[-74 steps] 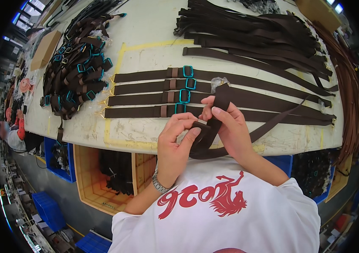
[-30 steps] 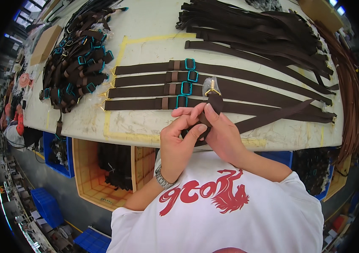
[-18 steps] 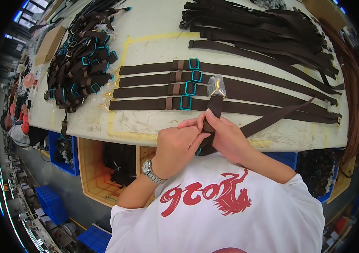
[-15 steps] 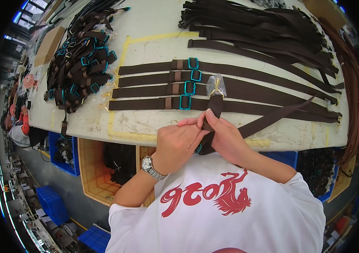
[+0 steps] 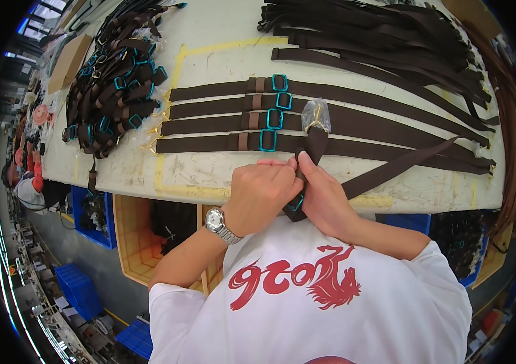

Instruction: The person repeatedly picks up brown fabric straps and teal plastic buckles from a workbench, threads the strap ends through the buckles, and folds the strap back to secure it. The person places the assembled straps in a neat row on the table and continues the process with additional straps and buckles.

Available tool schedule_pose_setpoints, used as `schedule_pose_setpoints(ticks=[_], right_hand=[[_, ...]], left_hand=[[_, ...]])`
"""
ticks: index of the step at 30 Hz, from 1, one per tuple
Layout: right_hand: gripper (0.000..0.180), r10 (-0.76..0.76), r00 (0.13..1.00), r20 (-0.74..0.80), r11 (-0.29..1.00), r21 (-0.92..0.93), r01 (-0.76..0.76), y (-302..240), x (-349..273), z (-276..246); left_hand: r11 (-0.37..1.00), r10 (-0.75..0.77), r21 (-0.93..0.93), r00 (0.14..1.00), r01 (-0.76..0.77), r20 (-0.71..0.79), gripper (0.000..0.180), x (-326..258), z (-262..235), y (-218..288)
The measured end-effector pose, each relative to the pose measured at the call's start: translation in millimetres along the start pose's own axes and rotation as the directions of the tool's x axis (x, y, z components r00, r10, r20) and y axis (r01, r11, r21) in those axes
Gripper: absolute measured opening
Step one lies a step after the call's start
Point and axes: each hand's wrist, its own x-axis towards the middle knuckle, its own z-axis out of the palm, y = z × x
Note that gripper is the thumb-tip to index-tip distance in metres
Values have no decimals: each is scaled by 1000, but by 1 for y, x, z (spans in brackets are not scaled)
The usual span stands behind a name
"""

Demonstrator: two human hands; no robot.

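Note:
My left hand (image 5: 264,195) and my right hand (image 5: 326,197) meet at the table's near edge, both closed on one dark brown webbing strap (image 5: 316,144). Its upper end carries a gold clasp in a clear plastic wrap (image 5: 316,116). A teal slide buckle (image 5: 297,202) shows on the strap just below my fingers, partly covered by them. The strap's long tail (image 5: 394,167) runs off to the right across the table. Beyond my hands several similar straps (image 5: 203,145) lie side by side, each with a teal buckle, a brown loop and gold hooks at the left ends.
A heap of buckled straps (image 5: 115,91) covers the table's left side, beside a cardboard box (image 5: 71,62). Plain straps (image 5: 367,33) are stacked at the far right. Under the table stand a wooden crate (image 5: 133,242) and blue bins (image 5: 80,291).
The held strap's wrapped end has shifted slightly right and away from me. More of the teal buckle under my fingers now shows. Both hands keep hold of the strap.

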Motion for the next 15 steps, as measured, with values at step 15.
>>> schedule_pose_setpoints(ticks=[15], right_hand=[[25,140,882,449,752,-628,201,-11,-13,7]], left_hand=[[999,-37,8,936,36,351,37,8,-106,11]])
